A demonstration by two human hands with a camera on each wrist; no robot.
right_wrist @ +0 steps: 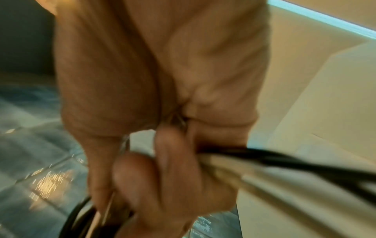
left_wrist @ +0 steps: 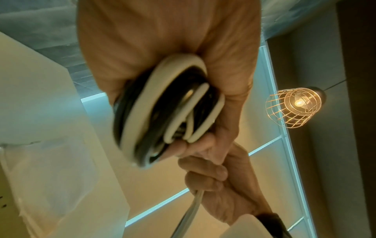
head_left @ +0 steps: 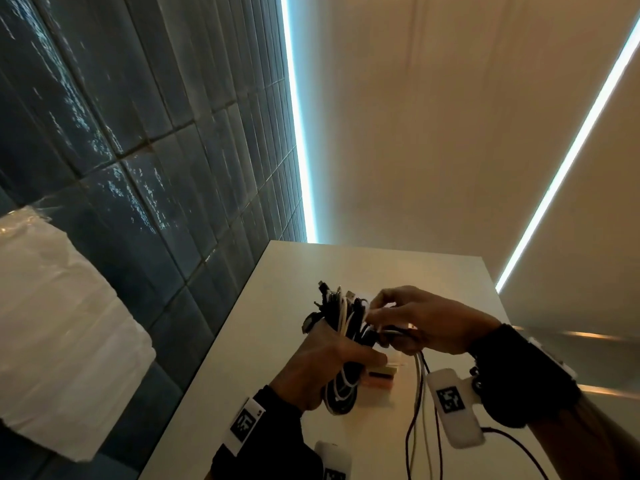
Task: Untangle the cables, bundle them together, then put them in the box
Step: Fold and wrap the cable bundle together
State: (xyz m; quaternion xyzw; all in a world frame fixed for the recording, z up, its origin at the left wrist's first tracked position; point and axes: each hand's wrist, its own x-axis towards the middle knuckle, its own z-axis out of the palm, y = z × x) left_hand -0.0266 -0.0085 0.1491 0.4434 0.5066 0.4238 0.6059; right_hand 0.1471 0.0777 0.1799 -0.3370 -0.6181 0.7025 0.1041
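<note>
Black and white cables (head_left: 341, 327) being bundled, not yet boxed.
Left hand (head_left: 322, 368) clenches the coiled bundle above the counter (head_left: 301, 271); right hand (head_left: 422, 323), at its 3 o'clock, pinches the loose strands. Next, I judge: wrap those tails around the coil.

Head view looks down over both hands above the table (head_left: 346, 268); wrist views sit close, sharing the cables (left_wrist: 162, 109)

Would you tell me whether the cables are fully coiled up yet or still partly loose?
Partly loose. The left hand grips a coiled bundle, while loose strands hang from the right hand towards the table.
</note>
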